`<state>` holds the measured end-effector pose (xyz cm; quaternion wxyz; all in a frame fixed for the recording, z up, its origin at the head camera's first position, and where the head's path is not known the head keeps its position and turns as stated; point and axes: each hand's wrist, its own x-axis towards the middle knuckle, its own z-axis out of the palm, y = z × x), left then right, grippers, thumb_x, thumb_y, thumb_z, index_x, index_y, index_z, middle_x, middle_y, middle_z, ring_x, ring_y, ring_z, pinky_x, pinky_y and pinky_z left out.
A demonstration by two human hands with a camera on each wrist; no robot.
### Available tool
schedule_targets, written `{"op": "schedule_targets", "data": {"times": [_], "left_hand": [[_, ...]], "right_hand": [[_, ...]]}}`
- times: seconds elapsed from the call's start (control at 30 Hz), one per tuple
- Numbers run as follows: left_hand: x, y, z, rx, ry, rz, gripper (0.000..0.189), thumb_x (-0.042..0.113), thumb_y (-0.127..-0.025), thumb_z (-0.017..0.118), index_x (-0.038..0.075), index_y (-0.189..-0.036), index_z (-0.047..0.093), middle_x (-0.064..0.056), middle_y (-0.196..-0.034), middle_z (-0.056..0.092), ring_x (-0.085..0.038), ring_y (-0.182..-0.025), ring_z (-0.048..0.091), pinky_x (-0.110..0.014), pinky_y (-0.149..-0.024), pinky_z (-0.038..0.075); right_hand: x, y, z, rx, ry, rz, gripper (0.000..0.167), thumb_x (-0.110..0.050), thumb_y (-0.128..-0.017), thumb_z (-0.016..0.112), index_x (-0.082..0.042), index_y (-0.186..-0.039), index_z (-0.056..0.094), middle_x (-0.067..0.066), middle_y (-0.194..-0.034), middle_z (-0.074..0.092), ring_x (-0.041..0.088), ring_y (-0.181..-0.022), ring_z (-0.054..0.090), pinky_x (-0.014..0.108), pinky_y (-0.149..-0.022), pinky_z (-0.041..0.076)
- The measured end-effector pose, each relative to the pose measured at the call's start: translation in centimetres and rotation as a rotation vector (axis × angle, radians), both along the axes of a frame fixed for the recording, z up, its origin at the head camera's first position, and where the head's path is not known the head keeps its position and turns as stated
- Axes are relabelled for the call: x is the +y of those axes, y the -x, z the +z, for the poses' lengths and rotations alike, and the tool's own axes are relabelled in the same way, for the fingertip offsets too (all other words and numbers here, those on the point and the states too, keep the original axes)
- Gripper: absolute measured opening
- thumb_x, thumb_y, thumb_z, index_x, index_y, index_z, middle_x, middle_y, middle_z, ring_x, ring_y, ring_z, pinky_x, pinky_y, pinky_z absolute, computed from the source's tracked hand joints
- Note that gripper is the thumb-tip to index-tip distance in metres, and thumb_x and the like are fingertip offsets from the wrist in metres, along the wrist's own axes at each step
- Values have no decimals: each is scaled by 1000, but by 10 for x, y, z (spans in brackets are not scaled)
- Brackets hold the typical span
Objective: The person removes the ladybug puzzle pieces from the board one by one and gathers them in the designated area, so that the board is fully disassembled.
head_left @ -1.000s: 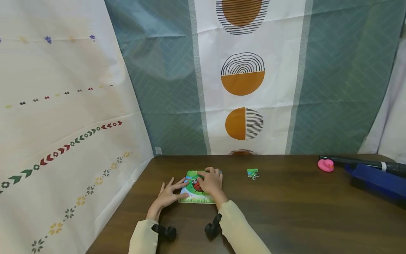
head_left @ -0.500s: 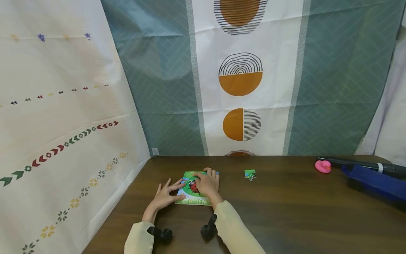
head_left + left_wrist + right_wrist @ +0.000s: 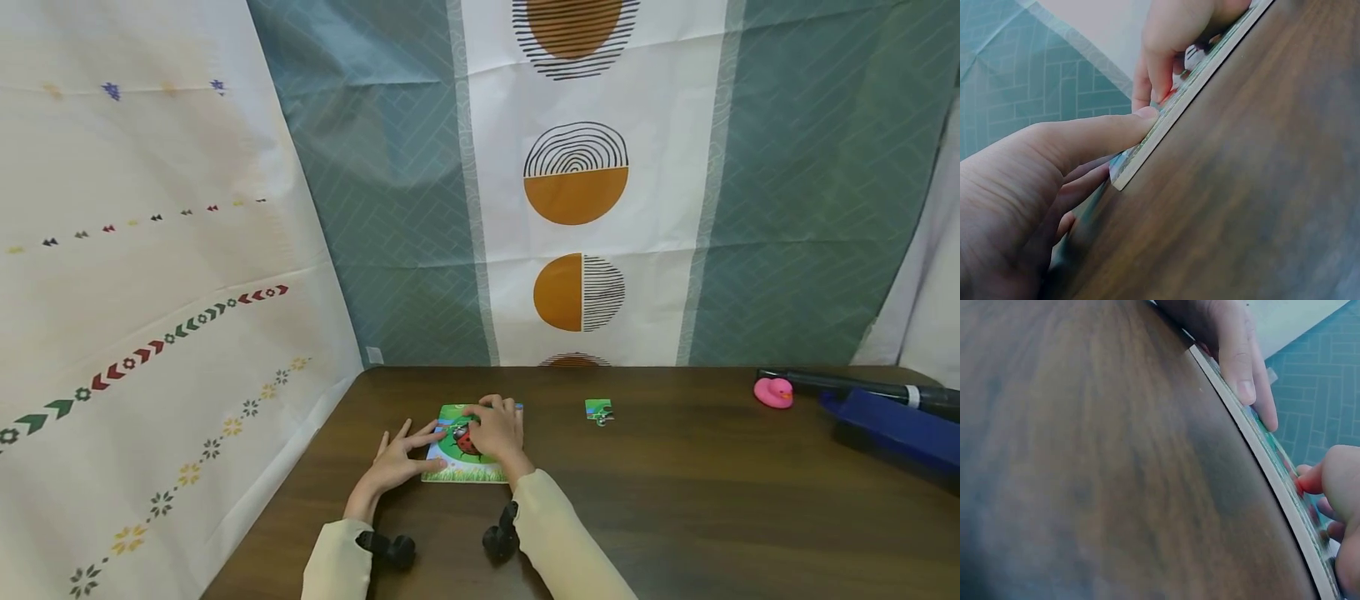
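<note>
In the head view, a square ladybug jigsaw puzzle [image 3: 467, 473] lies flat on the brown table, its picture green and blue with grass along the near edge. My left hand [image 3: 395, 465] rests at its left side with spread fingers, thumb and fingertips touching the board. Over the upper right part bends my right hand [image 3: 498, 429], thumb and fingertips down on the picture; whether a piece is pinched there is hidden. The right wrist view shows the board's pale edge [image 3: 1266, 465] along the table. A loose green puzzle piece [image 3: 598, 409] lies to the right, apart from both hands.
A pink rubber duck [image 3: 773, 392] sits at the far right of the table [image 3: 675, 500]. Beside it are a black rod-like object [image 3: 847, 382] and a dark blue object [image 3: 896, 425]. Patterned cloth [image 3: 405, 208] hangs behind the table's back edge.
The head view shifts slightly sideways and back. Both hands stay on the puzzle in nearly the same pose, and the loose piece keeps its place.
</note>
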<state>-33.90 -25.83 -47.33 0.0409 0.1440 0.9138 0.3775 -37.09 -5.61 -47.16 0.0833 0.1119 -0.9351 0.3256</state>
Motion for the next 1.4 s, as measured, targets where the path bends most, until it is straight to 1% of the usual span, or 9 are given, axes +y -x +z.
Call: {"op": "schedule_targets", "data": {"times": [0.47, 0.63, 0.87, 0.97, 1.1, 1.17, 1.27, 1.33, 1.4], "left_hand": [[-2, 0, 1, 1, -4, -3, 59, 35, -85, 75, 16, -138, 58, -8, -159, 34, -46, -151, -1, -67, -115, -17], [-2, -1, -2, 2, -13, -3, 59, 35, -84, 76, 16, -137, 60, -8, -158, 36, -47, -150, 0, -68, -115, -16], [2, -1, -3, 7, -11, -5, 58, 35, -83, 76, 16, -136, 60, -8, -157, 37, -47, -150, 1, -68, -115, -15], [3, 0, -1, 4, -15, -7, 58, 35, -83, 76, 16, -136, 60, -8, -157, 37, -47, -151, 1, -68, -116, -15], [1, 0, 0, 4, -20, -4, 58, 35, -83, 76, 16, -136, 60, -8, -157, 37, -46, -151, 1, -67, -116, -15], [0, -1, 0, 3, -20, -6, 58, 35, -83, 76, 17, -136, 60, -8, -157, 36, -46, -151, 0, -67, -116, -15], [-1, -1, 0, 2, -19, -9, 58, 35, -83, 76, 16, -136, 60, -8, -158, 35, -46, -151, 0, -67, -115, -16], [-2, -1, 0, 0, -21, -9, 58, 34, -84, 76, 16, -137, 60, -8, -158, 35, -46, -151, 0, -67, -115, -16], [-2, 0, 0, -1, -22, -6, 59, 35, -83, 76, 16, -137, 60, -8, -158, 35, -46, -151, 0, -67, -115, -16]], "right_hand": [[-3, 1, -1, -3, -13, 8, 26, -21, -97, 57, -27, -119, 71, 6, -140, 51, 35, -125, 40, 60, -112, 26], [0, -1, -3, 13, -14, 21, 26, -23, -98, 57, -27, -121, 69, 3, -138, 54, 35, -126, 42, 62, -115, 23], [5, -2, -9, 77, 97, -6, 24, -20, -94, 64, -29, -116, 72, 0, -133, 59, 33, -123, 48, 64, -116, 23], [6, -1, -9, 70, 174, -15, 28, -14, -93, 65, -27, -117, 70, 3, -132, 59, 33, -122, 53, 63, -116, 26], [8, -1, -8, 24, 288, -14, 35, -7, -92, 63, -25, -122, 67, 7, -130, 58, 33, -117, 58, 57, -107, 39], [9, -1, -8, -1, 334, -16, 37, -6, -93, 62, -25, -124, 66, 8, -130, 59, 32, -111, 61, 49, -91, 48], [11, 0, -8, -34, 396, -16, 42, -7, -93, 62, -26, -131, 62, 9, -131, 61, 31, -99, 64, 35, -66, 43], [13, 1, -9, -36, 437, -12, 43, -9, -93, 63, -26, -133, 61, 10, -130, 63, 31, -98, 64, 31, -59, 34], [14, 2, -9, -40, 455, -1, 41, -12, -94, 64, -25, -133, 61, 10, -126, 64, 31, -102, 64, 30, -59, 38]]}}
